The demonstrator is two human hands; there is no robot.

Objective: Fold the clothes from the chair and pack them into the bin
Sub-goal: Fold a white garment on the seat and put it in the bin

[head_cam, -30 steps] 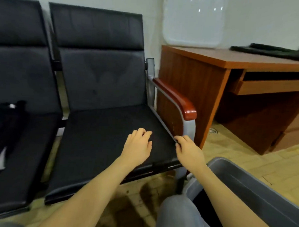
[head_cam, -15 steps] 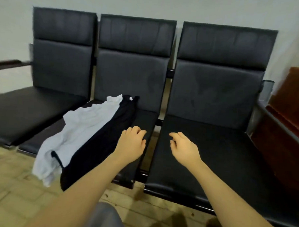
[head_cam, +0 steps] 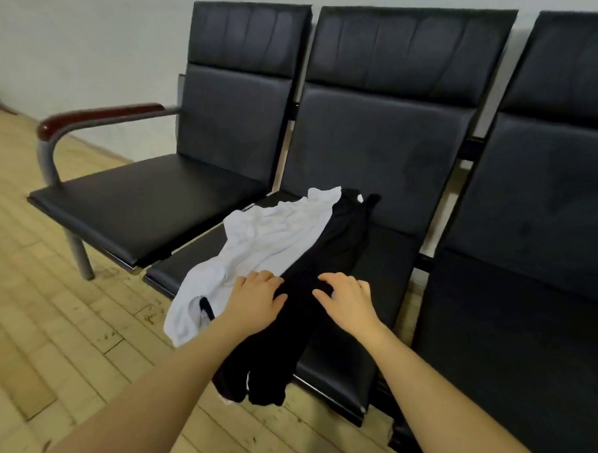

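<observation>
I had both hands over the black garment on the middle chair seat: left hand and right hand lay loosely spread on it, gripping nothing. The white garment lay alongside, both unfolded. The bin was out of view, so by my reckoning folding and packing remained.

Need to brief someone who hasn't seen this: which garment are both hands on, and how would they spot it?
Find the row of three black seats against the wall; clothes lie only on the middle one. Of the two garments there, it is the black garment on the right, hanging over the seat's front edge. Its neighbour is white; the left hand and right hand rest on the black one.
</observation>
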